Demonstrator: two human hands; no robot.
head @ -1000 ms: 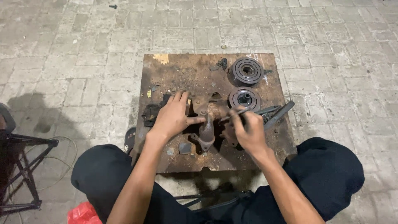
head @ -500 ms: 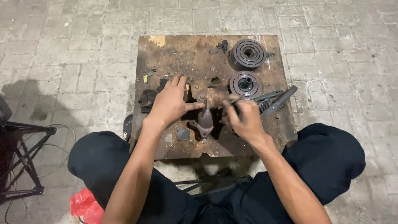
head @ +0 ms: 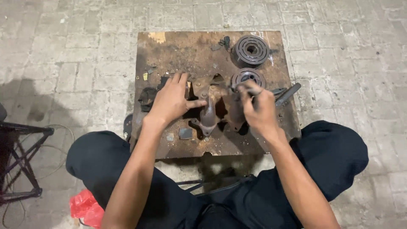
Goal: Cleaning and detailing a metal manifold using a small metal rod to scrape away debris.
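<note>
- Head view, work surface: a rusted, stained low desk (head: 178,46) stands on brick paving, the person seated at its near edge with knees either side.
- Left hand (head: 171,99): laid flat with fingers spread, thumb extended against a rusty metal casting (head: 209,112) at the middle of the desk. It presses and steadies; it does not enclose the part.
- Right hand (head: 259,108): clenched around a thin dark tool (head: 243,91), tip directed at the casting's upper right side.
- Risk: the casting is only pressed down, not clamped. A hard push could shift it, in my judgement, driving the tip toward the left thumb.
- Risk: two grooved round discs (head: 251,50) lie near the far right corner and a dark bar (head: 288,94) sits at the right edge; a jolt could knock the bar off.
- Small loose pieces (head: 185,134) near the near edge could roll underhand.
</note>
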